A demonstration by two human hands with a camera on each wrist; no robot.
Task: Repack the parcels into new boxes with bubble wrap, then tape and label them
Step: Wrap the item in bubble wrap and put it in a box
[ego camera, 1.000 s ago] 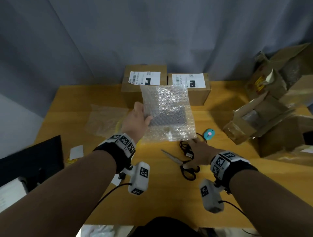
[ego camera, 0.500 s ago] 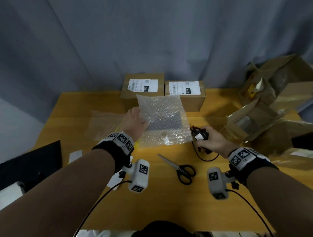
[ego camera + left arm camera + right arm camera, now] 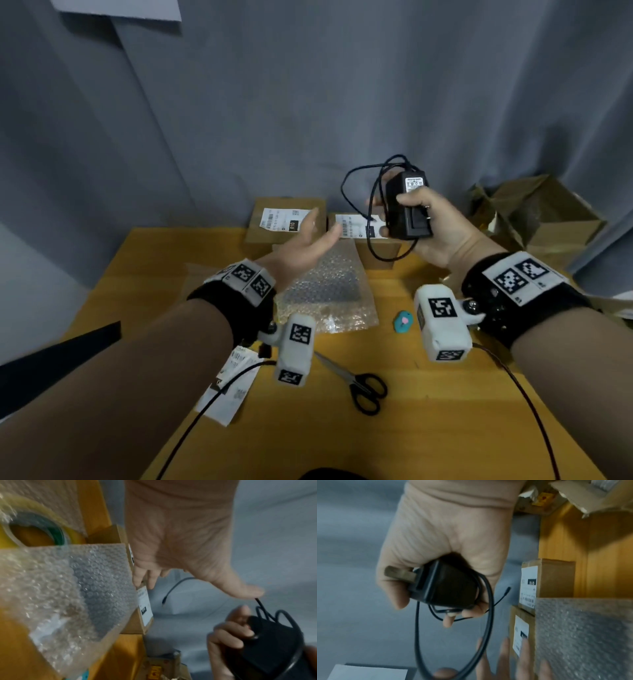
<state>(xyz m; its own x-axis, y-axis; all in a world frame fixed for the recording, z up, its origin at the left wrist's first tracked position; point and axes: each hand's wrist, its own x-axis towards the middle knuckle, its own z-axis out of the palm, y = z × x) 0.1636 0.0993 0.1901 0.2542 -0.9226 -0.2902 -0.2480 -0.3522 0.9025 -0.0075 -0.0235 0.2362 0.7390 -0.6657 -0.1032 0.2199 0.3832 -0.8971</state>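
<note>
My right hand [image 3: 416,219] grips a black power adapter [image 3: 407,209] [image 3: 443,586] [image 3: 267,646] raised above the table, its thin black cable [image 3: 359,192] looping out to the left. My left hand [image 3: 305,243] [image 3: 180,545] hovers open with straight fingers, just left of the adapter and above the bubble wrap sheet [image 3: 329,294] [image 3: 68,588] [image 3: 583,635], which lies flat on the wooden table [image 3: 445,411]. Two small sealed cardboard boxes with white labels [image 3: 286,219] [image 3: 356,228] stand side by side at the table's far edge.
Black scissors [image 3: 363,387] lie on the table near me, a small teal object [image 3: 403,321] right of the wrap, paper labels [image 3: 229,387] at the left. Torn old cartons [image 3: 537,219] pile up at the right. A roll of clear tape [image 3: 30,532] sits left of the wrap.
My right hand lifted the adapter from the table up in front of the boxes. My left hand let go of the bubble wrap and rose toward the adapter. The head view tilted up.
</note>
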